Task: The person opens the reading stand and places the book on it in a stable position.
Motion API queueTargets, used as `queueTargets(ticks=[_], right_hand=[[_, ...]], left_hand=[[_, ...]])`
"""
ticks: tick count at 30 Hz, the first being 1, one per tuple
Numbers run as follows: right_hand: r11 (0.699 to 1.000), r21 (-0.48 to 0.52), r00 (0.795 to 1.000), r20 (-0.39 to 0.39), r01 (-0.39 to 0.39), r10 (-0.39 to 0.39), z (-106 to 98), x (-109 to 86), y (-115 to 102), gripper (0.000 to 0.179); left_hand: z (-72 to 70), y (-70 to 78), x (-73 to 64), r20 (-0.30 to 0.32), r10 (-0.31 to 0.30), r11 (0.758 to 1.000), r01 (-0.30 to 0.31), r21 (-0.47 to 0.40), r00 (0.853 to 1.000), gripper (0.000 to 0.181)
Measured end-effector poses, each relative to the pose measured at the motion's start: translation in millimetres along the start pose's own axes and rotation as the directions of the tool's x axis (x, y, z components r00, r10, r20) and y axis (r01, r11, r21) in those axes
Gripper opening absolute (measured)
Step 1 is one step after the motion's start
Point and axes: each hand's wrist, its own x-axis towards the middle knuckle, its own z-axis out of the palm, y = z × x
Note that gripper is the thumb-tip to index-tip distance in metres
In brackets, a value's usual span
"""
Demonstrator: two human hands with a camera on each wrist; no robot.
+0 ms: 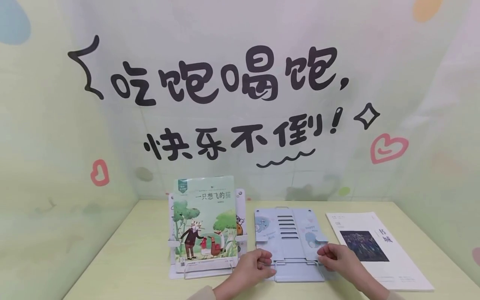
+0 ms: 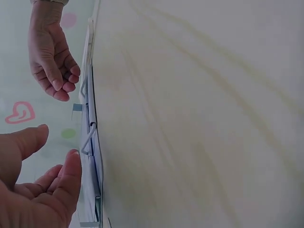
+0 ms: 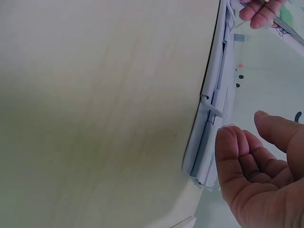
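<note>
A light blue book stand [image 1: 296, 273] with slots and elephant pictures lies folded low on the table. My left hand [image 1: 252, 268] is at its lower left corner, fingers loosely bent. At the opposite side my right hand [image 1: 342, 261] is near its right edge. Both wrist views show a gap between thumb and fingers, with nothing held; the left fingertips [image 2: 73, 154] and right fingertips [image 3: 228, 130] are close to the stand's edge. Whether they touch it, I cannot tell. A wire page holder [image 1: 279, 262] crosses the stand's front.
To the left, a green picture book [image 1: 206, 221] leans upright on a white book stand [image 1: 241, 246]. A white book [image 1: 397, 262] with a dark picture lies at the right. Behind the pale wooden table [image 1: 123, 250] hangs a printed cloth [image 1: 240, 112].
</note>
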Motion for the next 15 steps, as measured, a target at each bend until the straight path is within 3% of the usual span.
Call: queueTargets(ticks=[7,15], right_hand=[[0.995,-0.039,0.991,0.101,0.089,-0.085,1,-1.8,13,0.011],[0.999,-0.024,0.993,0.107,0.047,-0.044,7,-0.2,14,0.010]], left_hand=[[12.1,-1.6,6.1,0.023,-0.051,0.995,0.049,0.084,0.998,0.031],[17.0,-3.6,11.1,-0.014,0.017,0.983,-0.014,0.181,1.000,0.029]])
